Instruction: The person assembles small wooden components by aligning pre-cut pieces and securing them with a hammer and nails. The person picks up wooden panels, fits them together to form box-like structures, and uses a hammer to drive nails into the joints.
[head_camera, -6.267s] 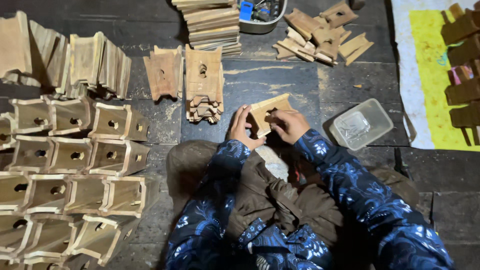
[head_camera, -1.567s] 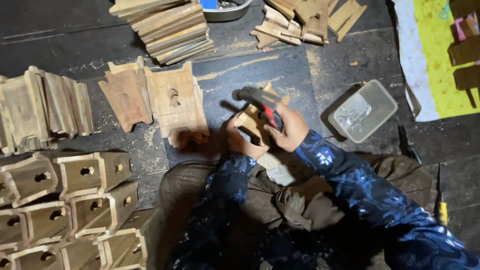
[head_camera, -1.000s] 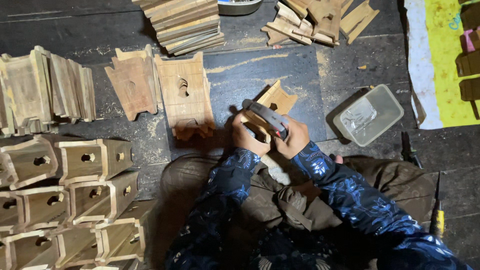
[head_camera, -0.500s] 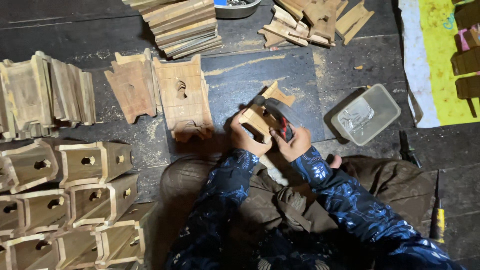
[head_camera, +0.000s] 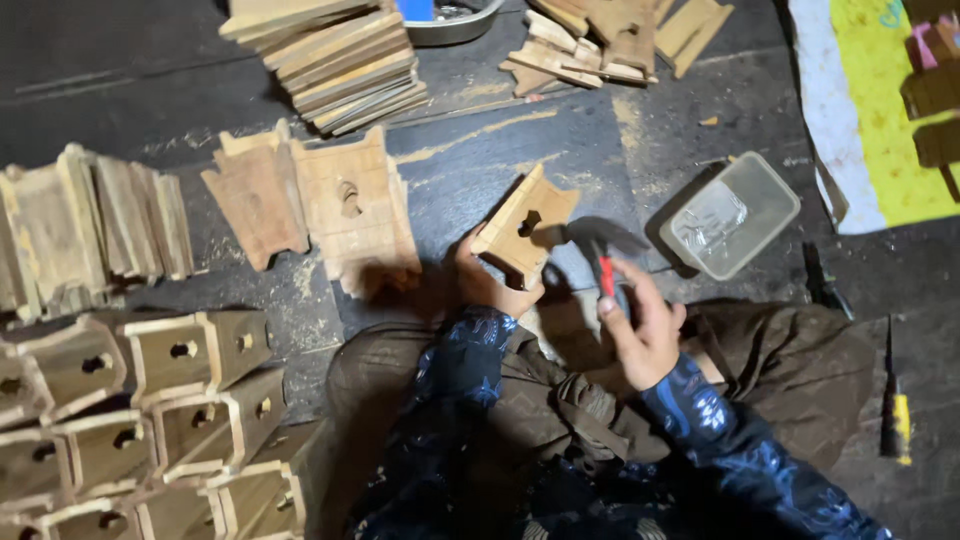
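A clear rectangular plastic container (head_camera: 733, 215) sits on the dark floor, upper right

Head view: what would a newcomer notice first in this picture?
At the centre, the left hand props a small wooden piece with a hole on the dark floor, while the right hand holds a hammer beside it. At lower left lie rows of finished wooden boxes. A clear plastic container sits at right.

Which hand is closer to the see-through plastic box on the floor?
Right. The right hand, gripping the hammer, is just left of the plastic box; the left hand holds the wooden piece farther left.
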